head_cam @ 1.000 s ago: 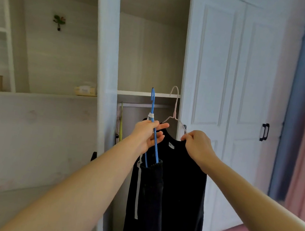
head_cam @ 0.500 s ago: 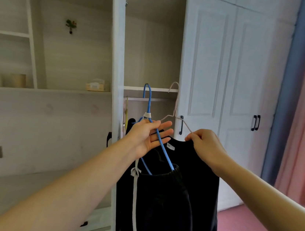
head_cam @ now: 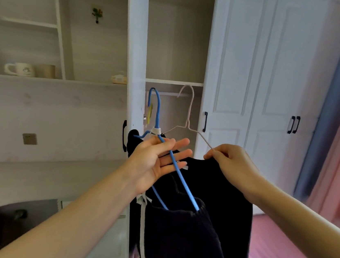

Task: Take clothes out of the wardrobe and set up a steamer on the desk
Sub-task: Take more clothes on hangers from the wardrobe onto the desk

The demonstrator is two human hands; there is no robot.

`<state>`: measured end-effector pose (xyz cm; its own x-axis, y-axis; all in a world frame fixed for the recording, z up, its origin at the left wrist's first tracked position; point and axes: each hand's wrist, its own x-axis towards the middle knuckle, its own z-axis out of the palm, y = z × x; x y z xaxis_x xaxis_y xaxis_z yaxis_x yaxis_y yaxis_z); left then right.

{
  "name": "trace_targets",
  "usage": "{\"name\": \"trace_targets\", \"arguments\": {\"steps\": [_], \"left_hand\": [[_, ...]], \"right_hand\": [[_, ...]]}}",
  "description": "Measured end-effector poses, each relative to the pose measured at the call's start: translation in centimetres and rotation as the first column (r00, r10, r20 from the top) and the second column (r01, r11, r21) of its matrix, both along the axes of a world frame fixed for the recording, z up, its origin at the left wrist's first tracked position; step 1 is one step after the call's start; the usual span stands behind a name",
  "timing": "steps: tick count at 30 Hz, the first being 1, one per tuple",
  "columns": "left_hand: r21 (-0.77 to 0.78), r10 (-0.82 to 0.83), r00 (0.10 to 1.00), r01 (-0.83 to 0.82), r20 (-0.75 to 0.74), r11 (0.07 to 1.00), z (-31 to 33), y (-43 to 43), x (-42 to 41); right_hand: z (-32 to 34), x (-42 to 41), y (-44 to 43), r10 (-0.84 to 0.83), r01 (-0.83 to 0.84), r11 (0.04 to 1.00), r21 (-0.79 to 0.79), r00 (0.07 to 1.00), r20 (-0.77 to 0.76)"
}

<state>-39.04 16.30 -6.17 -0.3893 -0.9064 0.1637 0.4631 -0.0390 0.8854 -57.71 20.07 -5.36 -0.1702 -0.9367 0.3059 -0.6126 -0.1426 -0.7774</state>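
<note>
Across the straight, spread fingers of the left hand [head_cam: 158,161] runs one arm of a blue hanger [head_cam: 155,130], its hook standing above the hand. The fingers are not curled round the wire. Below that hand, a dark garment with a pale drawstring [head_cam: 183,237] hangs from the hanger's lower end. Just to the right, the right hand [head_cam: 231,166] pinches the sloping shoulder of a pale wire hanger [head_cam: 187,124] at the edge of a black top [head_cam: 229,211], which drops below the wrist. Both hooks stand in front of the open wardrobe [head_cam: 134,49], with its rail [head_cam: 169,94] showing behind them. Far to the left of the left hand, a mug [head_cam: 22,69] sits on a shelf.
</note>
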Motion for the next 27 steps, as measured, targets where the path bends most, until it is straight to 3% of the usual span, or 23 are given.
{"name": "trace_targets", "arguments": {"steps": [16, 22, 27], "left_hand": [[0.022, 0.298, 0.954, -0.299, 0.015, 0.954, -2.9, 8.9, 4.9], [0.049, 0.443, 0.896, -0.444, 0.022, 0.895, -2.9, 9.8, 11.2], [0.04, 0.553, 0.833, -0.553, -0.001, 0.832, -2.4, 11.0, 17.1]], "right_hand": [[-2.3, 4.3, 3.5, 0.328, -0.328, 0.944, 0.041, 0.945, 0.018], [-1.3, 10.0, 3.0, 0.47, -0.474, 0.88, 0.02, 0.876, 0.107], [-0.2, 16.5, 3.2, 0.6, -0.6, 0.799, -0.027, 0.795, 0.09]]}}
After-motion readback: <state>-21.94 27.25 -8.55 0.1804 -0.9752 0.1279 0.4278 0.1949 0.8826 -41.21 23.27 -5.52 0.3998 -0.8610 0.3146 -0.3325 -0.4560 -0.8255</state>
